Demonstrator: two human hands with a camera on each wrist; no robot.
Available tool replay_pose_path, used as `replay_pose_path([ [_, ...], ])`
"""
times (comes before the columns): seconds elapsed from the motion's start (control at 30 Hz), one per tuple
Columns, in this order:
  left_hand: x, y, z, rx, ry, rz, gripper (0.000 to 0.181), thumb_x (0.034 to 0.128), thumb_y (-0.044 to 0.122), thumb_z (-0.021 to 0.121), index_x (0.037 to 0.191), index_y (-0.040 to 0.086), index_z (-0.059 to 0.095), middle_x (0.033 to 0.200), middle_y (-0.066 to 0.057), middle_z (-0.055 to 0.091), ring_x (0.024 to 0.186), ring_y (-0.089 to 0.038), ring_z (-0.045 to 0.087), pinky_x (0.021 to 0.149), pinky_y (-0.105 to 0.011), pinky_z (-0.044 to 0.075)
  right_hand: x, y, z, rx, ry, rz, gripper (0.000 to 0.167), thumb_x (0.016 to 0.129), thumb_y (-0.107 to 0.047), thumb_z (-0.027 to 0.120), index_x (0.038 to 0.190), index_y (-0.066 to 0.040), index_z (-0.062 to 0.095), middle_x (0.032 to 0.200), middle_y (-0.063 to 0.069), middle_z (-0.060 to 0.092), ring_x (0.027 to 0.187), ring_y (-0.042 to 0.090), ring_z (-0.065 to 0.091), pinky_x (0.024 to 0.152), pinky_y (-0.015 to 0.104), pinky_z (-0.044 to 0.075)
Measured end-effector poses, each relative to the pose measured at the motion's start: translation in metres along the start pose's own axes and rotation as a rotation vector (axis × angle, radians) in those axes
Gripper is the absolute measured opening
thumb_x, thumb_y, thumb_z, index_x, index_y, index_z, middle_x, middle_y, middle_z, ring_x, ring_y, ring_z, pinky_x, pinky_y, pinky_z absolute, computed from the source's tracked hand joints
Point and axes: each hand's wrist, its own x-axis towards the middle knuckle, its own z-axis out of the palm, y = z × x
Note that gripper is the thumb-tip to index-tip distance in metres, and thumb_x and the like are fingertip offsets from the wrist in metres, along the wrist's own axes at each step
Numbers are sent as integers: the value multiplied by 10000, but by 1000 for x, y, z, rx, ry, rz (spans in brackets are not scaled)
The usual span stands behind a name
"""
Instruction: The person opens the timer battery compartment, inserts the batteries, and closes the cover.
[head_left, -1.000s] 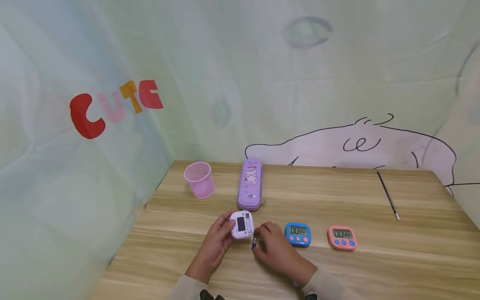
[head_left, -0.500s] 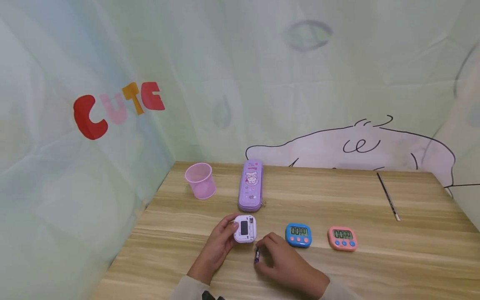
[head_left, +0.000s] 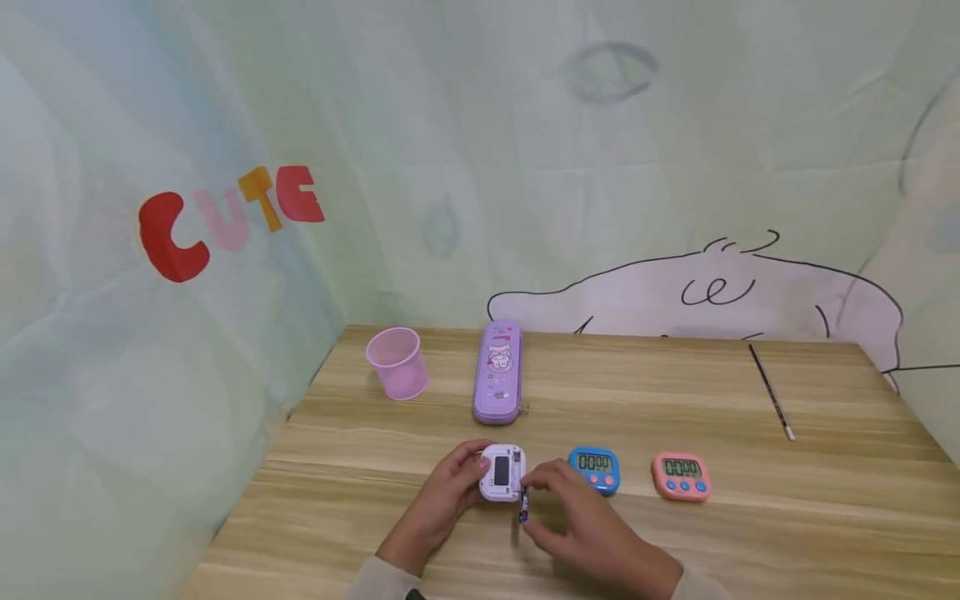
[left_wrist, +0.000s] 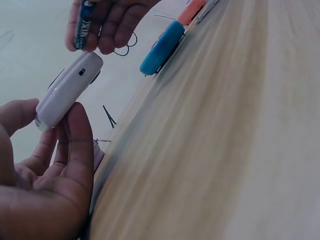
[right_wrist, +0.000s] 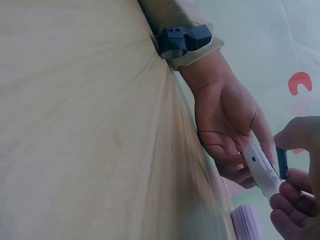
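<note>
My left hand grips a white digital timer, thumb on one side and fingers on the other. The timer's back faces up, showing a dark rectangular patch and an uncovered battery slot. Between thumb and fingertips, my right hand pinches a small dark cylindrical battery by its ends. It stands close to the timer's lower right edge; contact is unclear. The left wrist view shows the battery just above the timer. Both items also appear beyond my right fingers in the right wrist view.
A blue timer lies right beside my right hand, slightly covered by it. Farther right are a pink timer and a pencil. A pink cup and a purple pencil case stand toward the table's back.
The left hand has shifted the white timer right and slightly toward me. The right hand, still pinching the battery, dipped away from the timer and has come back beside its edge.
</note>
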Motion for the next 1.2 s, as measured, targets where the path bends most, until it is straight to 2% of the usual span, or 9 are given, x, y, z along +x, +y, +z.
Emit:
replay_pose_path([
  [0.17,-1,0,2,3,-6,-6,534,1003,177,538,1420,-86,334,1279,-143,564,1053,-170,616,875,-315,552,1,0,-3,-23,48,-43,448,869,-270,747,1266,-176,561,1229,-117,507,1128,85,519,952,310,506],
  [0.33,-2,-2,3,-10,-55,-2,495,1009,154,521,1399,-94,344,1253,-124,573,1040,-176,625,888,-322,552,2,1,-2,-38,102,-79,488,832,-213,782,1270,-185,569,1224,-115,511,1127,98,524,933,322,517],
  [0.5,-3,-4,5,-3,-88,-5,479,1010,151,517,1386,-97,356,1247,-131,576,1043,-189,625,900,-334,550,3,2,0,-47,118,-86,491,817,-208,796,1257,-196,578,1218,-114,514,1129,104,522,942,334,515],
  [0.77,-4,-5,6,26,-111,-14,487,1013,139,513,1393,-118,349,1231,-149,590,1029,-195,631,886,-328,556,1,2,1,-48,89,-7,433,829,-270,791,1211,-198,600,1215,-126,483,1134,91,492,948,345,516],
  [1.2,-3,-5,7,35,-118,-21,484,1009,145,524,1392,-106,366,1216,-145,600,1006,-198,640,872,-326,560,2,8,2,-43,83,34,455,826,-269,790,1233,-222,590,1249,-131,466,1172,104,489,982,382,502],
])
